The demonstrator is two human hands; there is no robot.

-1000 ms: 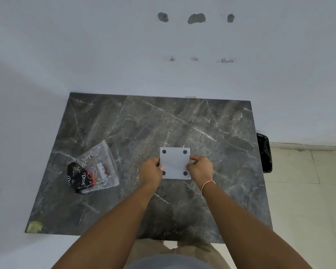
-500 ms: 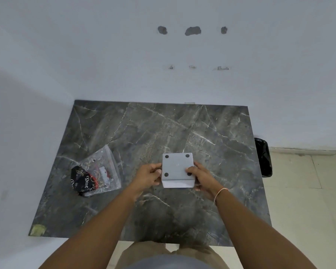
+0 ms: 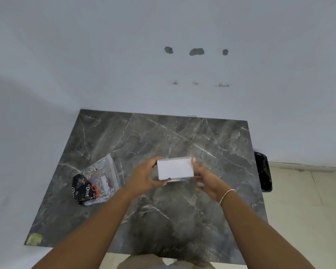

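A small white box-shaped device [image 3: 175, 168] is held above the dark marble table [image 3: 182, 136], tipped so a plain white side faces me. My left hand [image 3: 145, 176] grips its left end with curled fingers. My right hand [image 3: 206, 179] holds the right end, thumb along the top edge and fingers under it. The four dark feet on its underside are turned out of sight.
A clear plastic pouch [image 3: 97, 181] with black and red contents lies on the table's left part. A black bin [image 3: 263, 171] stands on the floor past the right edge. White walls close the table on the left and back. A yellowish sticker [image 3: 34, 239] marks the near-left corner.
Both hands have lifted the white device off the table and rotated it, so the face with four dark feet turned away and a plain side now faces me.
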